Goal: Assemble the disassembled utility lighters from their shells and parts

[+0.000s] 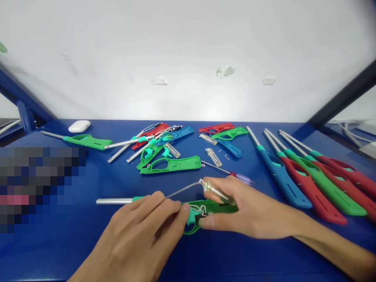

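An opened green gas lighter shell (219, 206) lies in front of me, its metal tube (114, 201) pointing left. My left hand (143, 231) presses its closed fingers on the shell's left part, near the teal trigger (192, 216). My right hand (249, 207) is around a transparent fuel tank (219, 192), holding it above the shell, while its thumb touches a black piece beside the trigger. From the tank's tip a thin pale hose (185, 188) runs left, and its far end is hidden behind my left hand. White wires (199, 208) curl over the trigger.
Assembled lighters (320, 176) lie in a row at right. Behind my hands are loose shell halves (173, 164), spare fuel tanks (214, 156) and a screwdriver (237, 177). A green lighter (88, 141) and a white earbud case (79, 126) lie back left on the blue table (58, 184).
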Motion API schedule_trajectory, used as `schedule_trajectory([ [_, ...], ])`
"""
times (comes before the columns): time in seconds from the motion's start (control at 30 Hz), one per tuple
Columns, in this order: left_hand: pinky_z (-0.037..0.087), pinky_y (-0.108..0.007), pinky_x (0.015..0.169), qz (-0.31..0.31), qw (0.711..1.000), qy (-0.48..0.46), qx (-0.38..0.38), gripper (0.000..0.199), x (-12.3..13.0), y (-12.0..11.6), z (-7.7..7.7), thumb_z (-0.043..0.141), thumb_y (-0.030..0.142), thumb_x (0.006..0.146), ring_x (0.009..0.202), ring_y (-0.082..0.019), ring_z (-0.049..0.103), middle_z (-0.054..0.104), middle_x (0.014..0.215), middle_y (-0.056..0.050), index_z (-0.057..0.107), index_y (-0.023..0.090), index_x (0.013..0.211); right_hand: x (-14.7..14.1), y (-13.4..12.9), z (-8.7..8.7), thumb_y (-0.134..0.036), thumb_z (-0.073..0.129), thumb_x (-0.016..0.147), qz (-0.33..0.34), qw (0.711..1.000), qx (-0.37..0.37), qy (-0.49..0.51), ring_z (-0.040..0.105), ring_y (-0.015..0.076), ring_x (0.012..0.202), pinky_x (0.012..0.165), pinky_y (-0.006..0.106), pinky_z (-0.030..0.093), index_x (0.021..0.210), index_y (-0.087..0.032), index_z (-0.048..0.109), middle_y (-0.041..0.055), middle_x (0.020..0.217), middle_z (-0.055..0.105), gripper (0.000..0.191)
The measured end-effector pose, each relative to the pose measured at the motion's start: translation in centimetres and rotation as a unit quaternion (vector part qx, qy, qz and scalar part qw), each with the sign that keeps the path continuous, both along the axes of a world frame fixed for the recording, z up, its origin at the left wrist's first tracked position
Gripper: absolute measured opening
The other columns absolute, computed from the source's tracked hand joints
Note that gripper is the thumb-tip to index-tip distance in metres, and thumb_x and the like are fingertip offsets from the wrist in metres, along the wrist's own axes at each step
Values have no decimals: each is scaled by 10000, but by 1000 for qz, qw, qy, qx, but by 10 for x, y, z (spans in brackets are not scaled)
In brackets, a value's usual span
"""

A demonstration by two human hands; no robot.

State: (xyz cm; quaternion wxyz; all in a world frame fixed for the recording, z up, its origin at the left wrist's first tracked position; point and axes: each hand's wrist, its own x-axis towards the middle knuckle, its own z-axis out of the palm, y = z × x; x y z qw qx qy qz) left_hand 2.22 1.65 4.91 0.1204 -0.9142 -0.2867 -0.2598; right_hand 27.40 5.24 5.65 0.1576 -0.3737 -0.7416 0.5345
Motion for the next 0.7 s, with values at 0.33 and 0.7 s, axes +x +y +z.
schedule_trajectory([
  [0.33, 468, -268, 795, -23, 999, 32, 24, 463, -1, 1, 8, 218, 99, 1113, 867, -151, 647, 776, 962, 21, 667, 213, 1120, 1, 1, -2, -392, 793, 906, 22, 997, -51, 50, 237, 96, 644, 536, 257, 223, 788, -226, 349, -86, 733, 277, 488],
  [0.7, 513, -241, 867, -29, 998, 41, 39, 344, -9, 1, -1, 406, 94, 1044, 992, -158, 658, 774, 1072, 5, 696, 196, 1198, 3, 1, -4, -369, 696, 991, 26, 996, -59, 69, 212, 97, 641, 530, 255, 208, 781, -221, 330, -79, 735, 252, 447],
])
